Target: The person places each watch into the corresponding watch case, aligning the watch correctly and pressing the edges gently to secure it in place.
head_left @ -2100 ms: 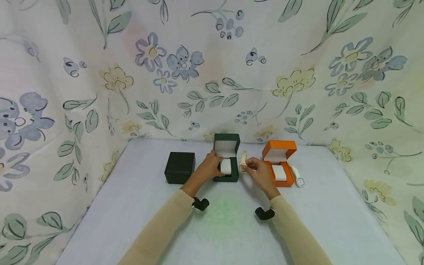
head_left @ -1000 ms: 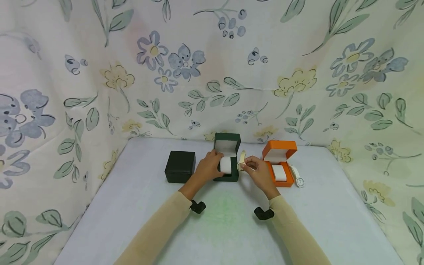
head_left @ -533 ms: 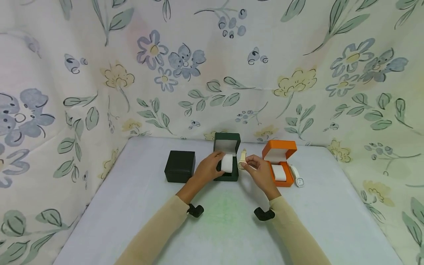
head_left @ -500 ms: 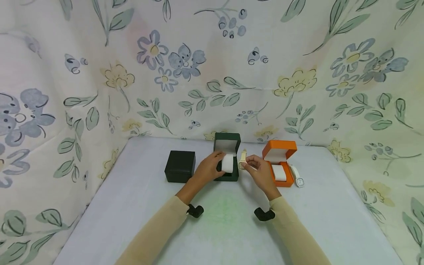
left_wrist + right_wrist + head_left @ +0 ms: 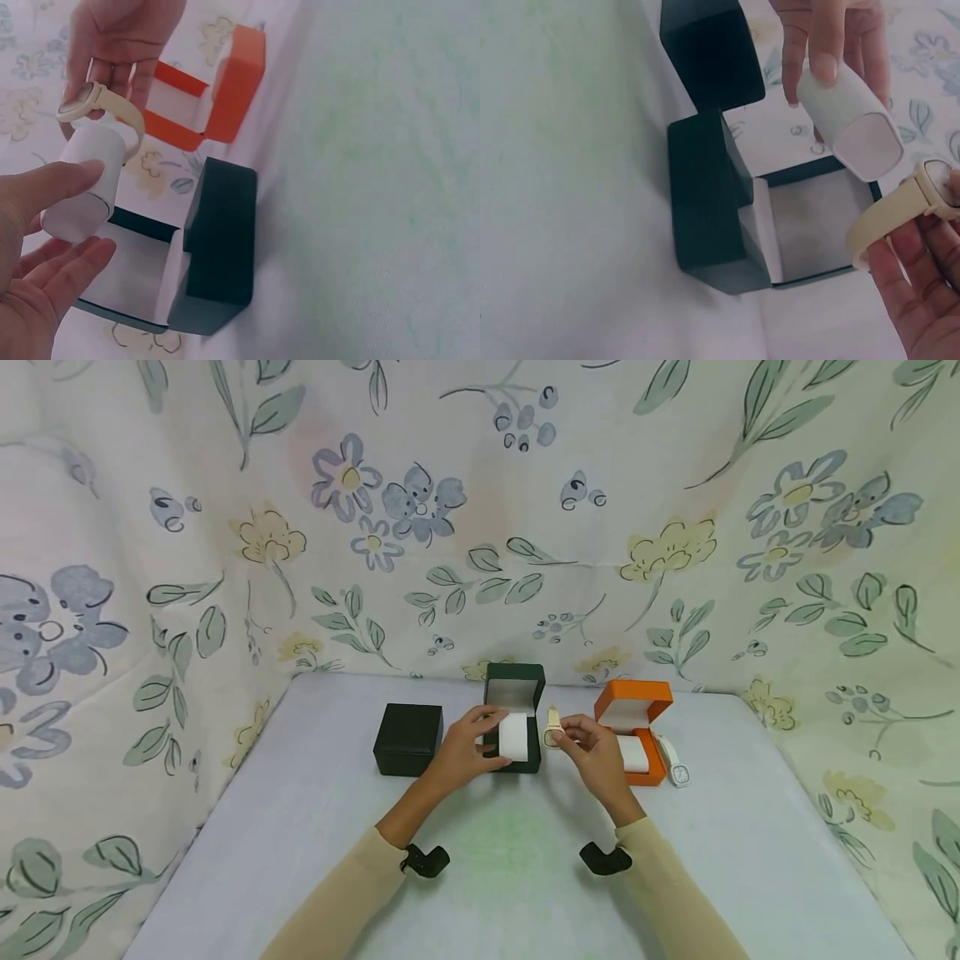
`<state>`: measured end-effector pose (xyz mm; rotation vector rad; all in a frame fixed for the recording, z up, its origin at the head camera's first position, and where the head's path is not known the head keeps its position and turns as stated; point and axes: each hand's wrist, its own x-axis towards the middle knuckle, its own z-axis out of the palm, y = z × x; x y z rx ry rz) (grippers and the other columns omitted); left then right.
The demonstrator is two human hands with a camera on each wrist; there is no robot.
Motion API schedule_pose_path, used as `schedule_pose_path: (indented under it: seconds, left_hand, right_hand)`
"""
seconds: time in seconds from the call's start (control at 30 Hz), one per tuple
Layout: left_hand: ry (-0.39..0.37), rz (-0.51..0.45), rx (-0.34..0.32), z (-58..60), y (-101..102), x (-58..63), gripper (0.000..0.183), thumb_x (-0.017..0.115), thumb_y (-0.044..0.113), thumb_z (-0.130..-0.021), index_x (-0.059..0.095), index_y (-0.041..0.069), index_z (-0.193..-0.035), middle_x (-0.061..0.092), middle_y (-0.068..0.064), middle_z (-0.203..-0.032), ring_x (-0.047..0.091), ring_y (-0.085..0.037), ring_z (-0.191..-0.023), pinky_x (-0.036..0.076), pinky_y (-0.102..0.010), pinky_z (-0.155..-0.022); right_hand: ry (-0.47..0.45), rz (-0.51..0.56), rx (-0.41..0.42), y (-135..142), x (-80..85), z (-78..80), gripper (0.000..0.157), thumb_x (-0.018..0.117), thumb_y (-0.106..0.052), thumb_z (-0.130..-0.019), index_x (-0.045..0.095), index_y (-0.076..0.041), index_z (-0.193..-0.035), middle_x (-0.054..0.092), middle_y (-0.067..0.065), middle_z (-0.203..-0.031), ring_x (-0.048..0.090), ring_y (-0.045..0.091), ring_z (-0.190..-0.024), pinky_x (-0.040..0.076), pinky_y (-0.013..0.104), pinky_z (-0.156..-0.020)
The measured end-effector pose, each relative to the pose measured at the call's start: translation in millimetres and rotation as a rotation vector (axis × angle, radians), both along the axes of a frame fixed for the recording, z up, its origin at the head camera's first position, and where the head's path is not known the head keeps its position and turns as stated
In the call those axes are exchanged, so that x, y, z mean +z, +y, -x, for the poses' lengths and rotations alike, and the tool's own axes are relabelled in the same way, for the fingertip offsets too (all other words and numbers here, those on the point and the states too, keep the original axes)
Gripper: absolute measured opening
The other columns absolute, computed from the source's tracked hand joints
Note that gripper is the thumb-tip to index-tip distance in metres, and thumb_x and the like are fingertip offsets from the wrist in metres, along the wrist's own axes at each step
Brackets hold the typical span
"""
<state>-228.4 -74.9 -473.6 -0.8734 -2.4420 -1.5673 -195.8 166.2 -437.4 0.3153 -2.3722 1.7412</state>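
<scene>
My left hand (image 5: 461, 752) holds a white watch cushion (image 5: 513, 737), thumb on one side and fingers on the other. In the right wrist view this cushion (image 5: 847, 112) is raised above the open green watch box (image 5: 705, 202), whose inside is bare and pale. Just to the right, my right hand (image 5: 596, 752) pinches a cream wristwatch (image 5: 552, 727) by its case. The left wrist view shows the watch's strap (image 5: 124, 112) curving near the cushion's far end. Part of the watch case is covered by the right fingers.
A closed black box (image 5: 408, 739) stands left of the green one. On the right is an open orange box (image 5: 633, 692) with a white cushion inside, and a white wristwatch (image 5: 678, 770) lies against its right side. A floral cloth hangs behind the table (image 5: 495, 877).
The white cushion has come up out of the green box in my left hand, and the left fingers have spread wider around it. The right hand still holds the cream wristwatch, barely shifted.
</scene>
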Motion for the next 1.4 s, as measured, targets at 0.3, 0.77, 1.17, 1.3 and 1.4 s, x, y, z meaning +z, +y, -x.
schedule_pose_path:
  seconds: [0.3, 0.77, 1.17, 1.3, 1.4]
  left_hand:
    - [-0.075, -0.122, -0.016, -11.6, -8, 9.3, 0.076, 0.087, -0.005, -0.075, 0.058, 0.007, -0.144, 0.045, -0.010, -0.147, 0.056, -0.038, -0.126, 0.060, -0.032, -0.085]
    - [-0.069, -0.171, -0.046, -26.6, -10, 20.4, 0.075, 0.083, -0.011, -0.076, 0.054, -0.001, -0.145, 0.041, -0.021, -0.149, 0.048, -0.039, -0.132, 0.060, -0.047, -0.087]
    - [-0.027, -0.175, -0.025, -42.5, -8, 44.1, 0.071, 0.083, -0.008, -0.078, 0.055, -0.003, -0.143, 0.043, -0.023, -0.147, 0.050, -0.039, -0.129, 0.061, -0.039, -0.087]
    - [-0.050, -0.204, -0.027, -41.9, -7, 41.3, 0.070, 0.082, -0.009, -0.079, 0.054, -0.004, -0.143, 0.043, -0.021, -0.147, 0.053, -0.040, -0.127, 0.061, -0.041, -0.087]
    - [-0.080, -0.227, -0.032, -41.1, -7, 39.0, 0.069, 0.082, -0.010, -0.079, 0.055, -0.003, -0.143, 0.043, -0.020, -0.146, 0.056, -0.040, -0.124, 0.061, -0.042, -0.086]
  right_hand:
    - [0.004, 0.040, -0.005, 2, -21.2, 8.9, 0.028, 0.074, -0.030, -0.096, 0.070, -0.005, -0.108, 0.072, 0.011, -0.095, 0.067, 0.018, -0.087, 0.058, 0.022, -0.082]
    - [0.037, 0.098, 0.083, -12, -14.0, 2.6, 0.029, 0.071, -0.026, -0.098, 0.069, -0.004, -0.116, 0.073, 0.009, -0.098, 0.069, 0.017, -0.088, 0.060, 0.025, -0.082]
    - [0.059, 0.069, 0.130, -19, -9.4, -2.1, 0.025, 0.065, -0.011, -0.101, 0.068, 0.002, -0.122, 0.069, 0.017, -0.109, 0.066, 0.016, -0.093, 0.058, 0.022, -0.084]
    - [0.061, 0.040, 0.127, -20, -9.5, -2.4, 0.025, 0.064, -0.006, -0.100, 0.068, 0.004, -0.123, 0.069, 0.020, -0.109, 0.065, 0.017, -0.094, 0.057, 0.020, -0.083]
    - [0.050, 0.028, 0.134, -20, -9.7, -3.1, 0.027, 0.065, -0.009, -0.100, 0.068, 0.002, -0.125, 0.070, 0.018, -0.111, 0.065, 0.016, -0.096, 0.056, 0.020, -0.084]
